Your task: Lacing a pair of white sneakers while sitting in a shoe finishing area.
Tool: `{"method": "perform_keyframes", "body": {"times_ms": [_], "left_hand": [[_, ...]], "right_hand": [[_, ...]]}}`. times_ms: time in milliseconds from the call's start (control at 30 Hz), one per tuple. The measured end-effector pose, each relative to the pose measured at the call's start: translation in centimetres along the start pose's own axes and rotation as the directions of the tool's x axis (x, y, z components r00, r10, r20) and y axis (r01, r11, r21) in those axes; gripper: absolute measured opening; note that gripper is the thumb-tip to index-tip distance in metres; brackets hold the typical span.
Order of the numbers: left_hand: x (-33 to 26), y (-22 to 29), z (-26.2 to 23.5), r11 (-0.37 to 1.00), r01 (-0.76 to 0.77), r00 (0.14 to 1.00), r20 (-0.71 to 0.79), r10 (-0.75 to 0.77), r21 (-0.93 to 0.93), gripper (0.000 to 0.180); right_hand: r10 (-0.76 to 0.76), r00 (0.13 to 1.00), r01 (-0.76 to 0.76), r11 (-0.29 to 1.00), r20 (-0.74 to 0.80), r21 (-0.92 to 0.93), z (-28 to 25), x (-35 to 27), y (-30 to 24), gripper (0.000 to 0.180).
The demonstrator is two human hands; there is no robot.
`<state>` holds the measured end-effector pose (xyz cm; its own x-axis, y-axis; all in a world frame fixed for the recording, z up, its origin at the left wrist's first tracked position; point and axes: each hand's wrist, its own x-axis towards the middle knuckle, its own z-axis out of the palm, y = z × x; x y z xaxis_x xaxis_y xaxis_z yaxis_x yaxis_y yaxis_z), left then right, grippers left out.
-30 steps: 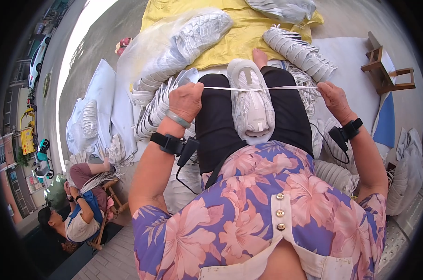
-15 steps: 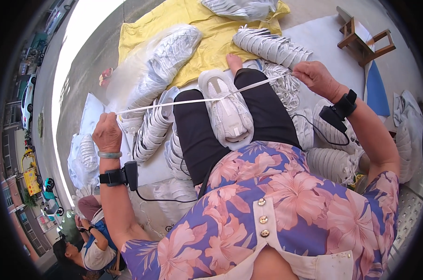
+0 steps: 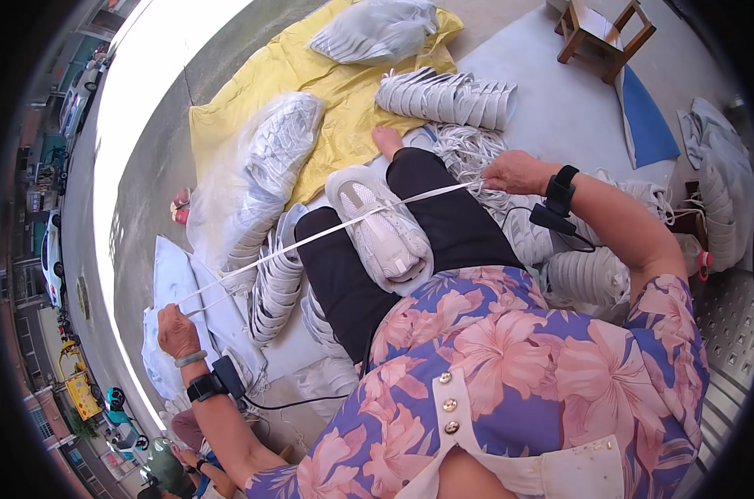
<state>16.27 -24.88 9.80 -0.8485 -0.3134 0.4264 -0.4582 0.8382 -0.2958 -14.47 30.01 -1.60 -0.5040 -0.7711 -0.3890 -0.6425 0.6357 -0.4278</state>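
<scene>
A white shoe upper (image 3: pixel 379 226) lies across my lap between my thighs, its toe end pointing away from me. One white shoelace (image 3: pixel 310 239) crosses over it and is stretched out to both sides. At the lower left, my left hand (image 3: pixel 177 331) is closed on one end of the lace. My right hand (image 3: pixel 517 173) pinches the other end at the upper right, beside a heap of loose white laces (image 3: pixel 470 150). Whether the lace passes through the upper's eyelets is too small to tell.
Nested stacks of white uppers (image 3: pixel 445 98) lie around my legs, some in clear plastic (image 3: pixel 281 137). A yellow sheet (image 3: pixel 227 116) is spread ahead. A small wooden stool (image 3: pixel 601 37) stands far right. Another person's arm (image 3: pixel 215 474) shows at the lower left edge.
My left hand has moved down toward me, so the lace now slants from lower left to upper right. My right hand has come slightly lower and inward. The whole view has shifted.
</scene>
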Motion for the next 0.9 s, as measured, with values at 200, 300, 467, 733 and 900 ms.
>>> {"method": "perform_keyframes", "body": {"times_ms": [200,300,467,733,900], "left_hand": [[0.5,-3.3,-2.0,0.997,0.07,0.997,0.034,-0.071,0.038,0.012],[1.9,-1.8,-3.6,0.999,0.008,0.999,-0.049,-0.006,0.043,0.011],[4.6,-0.1,-6.4,0.998,-0.062,0.983,-0.175,0.059,-0.008,0.008],[4.1,-2.7,-7.4,0.99,-0.072,0.99,-0.112,0.085,0.12,0.004],[2.4,-7.4,-5.8,0.967,0.084,0.996,0.005,-0.088,0.239,0.012]], "right_hand": [[-0.019,0.939,0.086,0.98,-0.344,0.181,2.4,1.1,-0.4,0.02],[-0.128,0.842,0.224,0.967,-0.523,0.124,-3.8,0.6,-3.8,0.018],[-0.362,0.79,0.273,0.93,-0.495,-0.245,-16.3,-3.5,-10.4,0.016],[-0.588,0.681,0.106,0.668,-0.436,-0.736,-23.0,-7.9,-9.1,0.015],[-0.606,0.76,0.044,0.411,-0.236,-0.911,-24.0,-10.8,-2.1,0.019]]}}
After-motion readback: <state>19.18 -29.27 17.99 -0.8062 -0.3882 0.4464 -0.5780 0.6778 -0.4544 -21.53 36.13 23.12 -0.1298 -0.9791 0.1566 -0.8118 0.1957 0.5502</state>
